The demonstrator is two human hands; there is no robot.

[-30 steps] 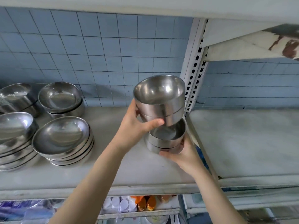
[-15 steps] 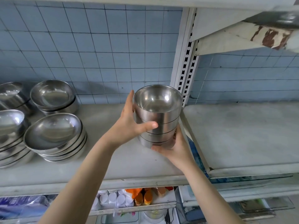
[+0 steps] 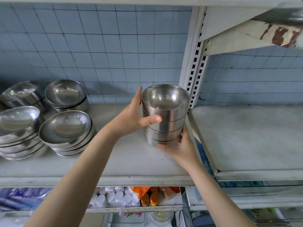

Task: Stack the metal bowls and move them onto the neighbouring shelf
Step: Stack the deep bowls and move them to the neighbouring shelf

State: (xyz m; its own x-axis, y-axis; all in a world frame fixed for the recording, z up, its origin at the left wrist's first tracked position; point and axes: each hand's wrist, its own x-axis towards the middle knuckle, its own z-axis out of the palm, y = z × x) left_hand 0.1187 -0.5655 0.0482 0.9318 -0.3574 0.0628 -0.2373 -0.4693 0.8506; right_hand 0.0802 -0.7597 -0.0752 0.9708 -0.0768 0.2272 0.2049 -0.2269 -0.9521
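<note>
While you face the rack, the blue tiled wall [image 3: 98, 46] fills the back, and before it lie two pale boards: the left shelf [image 3: 131, 163] and the neighbouring shelf [image 3: 254, 136], divided by a white slotted post [image 3: 195, 63]. At the far left of the left shelf stand four piles of wide shallow bowls [image 3: 65, 128]. Your stack of metal bowls [image 3: 165, 122], four nested as far as I can count, is over the right end of the left shelf, just beside the post; whether its bottom touches the board I cannot tell. Your left hand [image 3: 131, 122] grips the upper part of the stack, with the thumb across the front and the fingers at the far side. Your right hand [image 3: 182, 149] holds the lowest bowl, with the thumb under the front and the fingers curled round the right side. On a lower shelf stand small white-capped bottles [image 3: 114, 197] and, beside them, orange jars [image 3: 149, 199].
</note>
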